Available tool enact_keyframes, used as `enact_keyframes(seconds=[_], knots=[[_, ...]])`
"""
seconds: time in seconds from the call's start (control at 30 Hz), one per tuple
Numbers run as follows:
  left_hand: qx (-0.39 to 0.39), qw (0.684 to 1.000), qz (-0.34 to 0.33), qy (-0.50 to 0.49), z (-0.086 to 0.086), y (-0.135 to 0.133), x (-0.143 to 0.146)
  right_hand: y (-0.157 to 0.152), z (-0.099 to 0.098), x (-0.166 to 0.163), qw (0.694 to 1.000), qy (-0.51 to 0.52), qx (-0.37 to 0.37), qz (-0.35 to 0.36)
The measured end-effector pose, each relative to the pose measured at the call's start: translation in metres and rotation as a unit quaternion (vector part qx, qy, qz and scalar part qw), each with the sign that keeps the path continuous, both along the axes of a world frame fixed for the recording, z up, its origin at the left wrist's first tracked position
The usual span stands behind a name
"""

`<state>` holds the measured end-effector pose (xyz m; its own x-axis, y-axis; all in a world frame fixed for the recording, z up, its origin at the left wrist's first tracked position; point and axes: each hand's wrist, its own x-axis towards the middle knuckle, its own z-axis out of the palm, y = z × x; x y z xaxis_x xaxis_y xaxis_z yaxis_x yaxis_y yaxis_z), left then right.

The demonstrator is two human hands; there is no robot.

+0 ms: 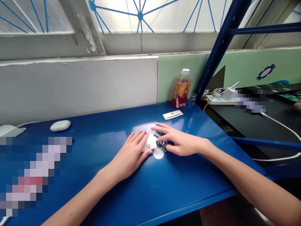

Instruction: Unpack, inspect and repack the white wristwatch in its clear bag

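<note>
There are two hands, one left hand (136, 147) and one right hand (177, 141); one white slip (150, 144); one clear disc (158, 153); one card (172, 115); one bottle (181, 93); one white case (60, 126); one power strip (215, 101); one gear emblem (265, 72); two tables, one blue table (113, 116) and one black table (277, 122); and two pixelated patches, one large patch (35, 175) and one small patch (250, 102).

Resting left hand (134, 149) on white card (150, 144), frame centre; spreading right hand (177, 139) beside it, near clear disc (158, 153). Got bottle (181, 91) right of upper centre, white case (60, 125) mid-left, blue table (141, 201) beneath.
</note>
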<state>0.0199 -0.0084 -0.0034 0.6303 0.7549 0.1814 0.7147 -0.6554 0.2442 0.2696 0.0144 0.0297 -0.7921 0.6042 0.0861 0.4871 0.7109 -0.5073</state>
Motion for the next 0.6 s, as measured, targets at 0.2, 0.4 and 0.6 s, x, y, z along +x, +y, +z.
enact_keyframes(seconds=[0.2,0.4,0.6], knots=[[-0.018,0.997,-0.005,0.079,0.006,-0.003,0.001,0.009,0.0,0.011,0.999,0.0,0.03,-0.028],[-0.003,0.997,-0.012,0.078,0.006,-0.003,-0.001,0.02,-0.002,0.021,0.99,-0.02,0.117,-0.077],[-0.004,0.998,-0.011,0.068,0.004,-0.003,0.0,0.012,0.0,0.009,0.994,0.045,0.088,-0.04]])
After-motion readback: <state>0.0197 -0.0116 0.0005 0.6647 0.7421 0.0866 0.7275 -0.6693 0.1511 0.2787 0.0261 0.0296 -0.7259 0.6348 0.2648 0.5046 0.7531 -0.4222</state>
